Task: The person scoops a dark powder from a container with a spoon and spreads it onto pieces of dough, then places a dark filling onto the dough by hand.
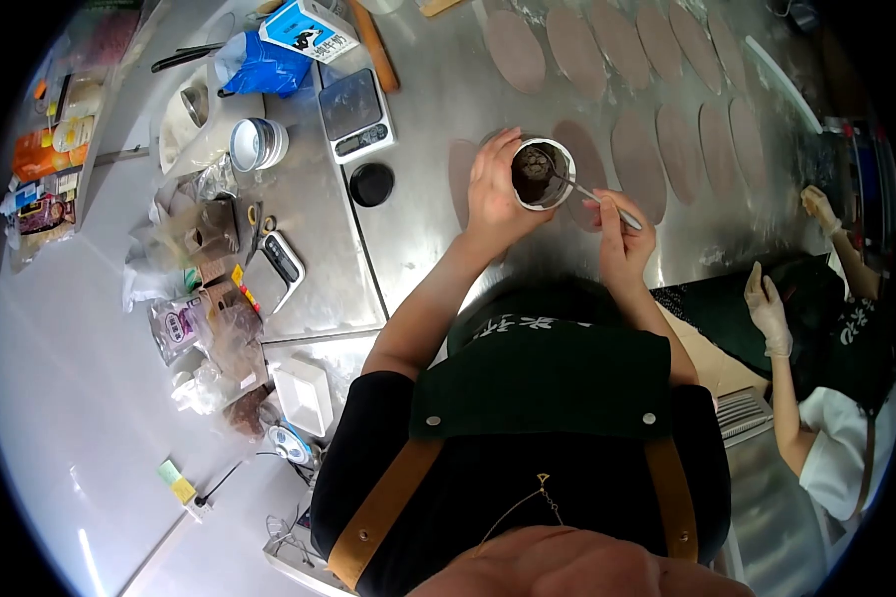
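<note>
My left hand is wrapped round a white cup with a dark brown filling in it. In my right hand is the handle of a metal spoon, whose far end dips into the cup. Flat oval brown dough pieces lie in two rows on the steel table. One oval is partly hidden behind my left hand, and another lies just right of the cup.
Left of my hands are a kitchen scale, a round black lid, stacked white bowls, scissors, a second scale and plastic bags. A gloved co-worker stands at the right. A rolling pin lies at the top.
</note>
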`<action>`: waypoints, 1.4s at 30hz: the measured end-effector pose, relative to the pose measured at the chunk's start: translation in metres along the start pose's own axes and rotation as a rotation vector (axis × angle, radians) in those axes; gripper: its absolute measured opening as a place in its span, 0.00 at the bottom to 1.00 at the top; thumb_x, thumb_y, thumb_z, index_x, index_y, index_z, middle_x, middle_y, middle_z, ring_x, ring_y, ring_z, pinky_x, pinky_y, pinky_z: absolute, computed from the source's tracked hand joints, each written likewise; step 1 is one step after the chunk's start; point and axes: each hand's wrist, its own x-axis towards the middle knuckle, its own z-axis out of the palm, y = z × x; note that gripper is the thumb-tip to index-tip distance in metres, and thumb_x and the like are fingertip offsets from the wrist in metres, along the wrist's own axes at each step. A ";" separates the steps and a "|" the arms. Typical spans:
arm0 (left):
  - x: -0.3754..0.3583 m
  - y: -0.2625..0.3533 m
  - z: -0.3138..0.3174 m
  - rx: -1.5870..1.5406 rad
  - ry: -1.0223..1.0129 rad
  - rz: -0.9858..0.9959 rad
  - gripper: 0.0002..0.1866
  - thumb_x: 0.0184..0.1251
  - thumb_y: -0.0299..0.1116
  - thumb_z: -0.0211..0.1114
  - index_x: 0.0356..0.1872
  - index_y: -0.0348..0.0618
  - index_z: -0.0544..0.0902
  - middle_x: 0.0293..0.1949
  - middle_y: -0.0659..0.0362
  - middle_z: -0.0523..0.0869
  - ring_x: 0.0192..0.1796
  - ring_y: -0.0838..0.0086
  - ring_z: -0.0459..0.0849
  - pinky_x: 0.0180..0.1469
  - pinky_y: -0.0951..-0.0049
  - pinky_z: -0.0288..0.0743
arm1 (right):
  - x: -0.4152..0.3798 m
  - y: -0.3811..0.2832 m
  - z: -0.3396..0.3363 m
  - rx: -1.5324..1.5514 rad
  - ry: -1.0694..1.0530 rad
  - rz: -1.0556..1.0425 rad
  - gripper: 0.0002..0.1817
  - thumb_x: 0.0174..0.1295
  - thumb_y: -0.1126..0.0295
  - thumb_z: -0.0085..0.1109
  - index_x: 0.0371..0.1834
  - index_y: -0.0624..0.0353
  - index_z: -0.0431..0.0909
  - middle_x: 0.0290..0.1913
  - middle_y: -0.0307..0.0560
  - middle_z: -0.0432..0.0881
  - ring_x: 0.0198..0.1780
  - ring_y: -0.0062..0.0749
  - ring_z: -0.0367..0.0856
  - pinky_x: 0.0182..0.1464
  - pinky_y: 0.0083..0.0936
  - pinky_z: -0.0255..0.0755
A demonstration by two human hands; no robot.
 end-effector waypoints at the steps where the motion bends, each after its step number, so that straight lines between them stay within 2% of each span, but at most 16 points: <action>1: 0.004 -0.003 0.002 0.014 0.004 -0.005 0.49 0.26 0.30 0.84 0.59 0.37 0.70 0.58 0.45 0.78 0.59 0.49 0.78 0.60 0.58 0.74 | 0.006 0.001 0.002 -0.003 0.002 -0.011 0.08 0.71 0.76 0.54 0.45 0.66 0.82 0.38 0.44 0.85 0.32 0.16 0.77 0.35 0.14 0.71; 8: 0.033 -0.030 0.016 0.070 0.028 -0.025 0.48 0.27 0.30 0.84 0.59 0.37 0.71 0.57 0.46 0.79 0.59 0.50 0.78 0.60 0.57 0.73 | 0.052 0.023 0.018 -0.051 -0.058 -0.074 0.07 0.70 0.77 0.55 0.43 0.67 0.82 0.36 0.43 0.85 0.29 0.15 0.76 0.31 0.14 0.70; 17: 0.047 -0.051 0.023 0.075 0.023 -0.092 0.48 0.27 0.29 0.83 0.59 0.38 0.70 0.58 0.46 0.78 0.61 0.49 0.76 0.62 0.57 0.73 | 0.081 0.034 0.027 -0.107 -0.101 -0.052 0.07 0.70 0.77 0.55 0.42 0.68 0.82 0.35 0.45 0.84 0.32 0.18 0.79 0.34 0.15 0.72; 23: 0.048 -0.055 0.027 0.091 -0.001 -0.128 0.50 0.27 0.30 0.84 0.60 0.39 0.69 0.59 0.46 0.77 0.62 0.48 0.75 0.63 0.56 0.71 | 0.088 0.035 0.031 -0.026 -0.041 -0.020 0.07 0.70 0.77 0.54 0.42 0.68 0.82 0.36 0.46 0.85 0.36 0.21 0.84 0.36 0.16 0.74; 26: 0.049 -0.058 0.029 0.105 -0.006 -0.119 0.50 0.27 0.31 0.85 0.61 0.39 0.68 0.59 0.45 0.77 0.62 0.48 0.75 0.63 0.56 0.71 | 0.089 0.039 0.024 -0.183 -0.106 -0.056 0.08 0.71 0.77 0.54 0.43 0.68 0.82 0.36 0.46 0.85 0.37 0.22 0.84 0.36 0.17 0.75; 29: 0.049 -0.060 0.031 0.093 -0.016 -0.121 0.50 0.28 0.32 0.85 0.61 0.39 0.68 0.60 0.45 0.76 0.62 0.48 0.75 0.63 0.55 0.70 | 0.090 0.047 0.025 -0.103 -0.081 -0.046 0.08 0.71 0.76 0.53 0.44 0.68 0.82 0.37 0.46 0.85 0.37 0.23 0.83 0.37 0.18 0.75; 32: 0.051 -0.059 0.030 0.091 -0.006 -0.097 0.49 0.29 0.32 0.85 0.61 0.39 0.68 0.60 0.45 0.76 0.62 0.48 0.75 0.63 0.55 0.70 | 0.091 0.044 0.030 0.075 0.000 0.088 0.09 0.71 0.75 0.53 0.44 0.68 0.82 0.37 0.47 0.85 0.36 0.22 0.82 0.38 0.18 0.75; 38: 0.055 -0.063 0.031 0.101 0.014 -0.144 0.48 0.31 0.31 0.84 0.60 0.39 0.68 0.58 0.44 0.76 0.62 0.48 0.75 0.62 0.55 0.70 | 0.097 0.037 0.025 0.231 0.100 0.264 0.10 0.72 0.72 0.53 0.44 0.69 0.82 0.37 0.50 0.85 0.35 0.25 0.81 0.38 0.22 0.77; 42: 0.056 -0.077 0.033 0.070 0.092 -0.160 0.48 0.31 0.29 0.84 0.61 0.37 0.68 0.58 0.43 0.75 0.62 0.48 0.75 0.62 0.56 0.70 | 0.112 0.035 0.022 0.360 0.148 0.318 0.10 0.71 0.72 0.54 0.44 0.68 0.82 0.36 0.50 0.85 0.33 0.26 0.81 0.37 0.24 0.78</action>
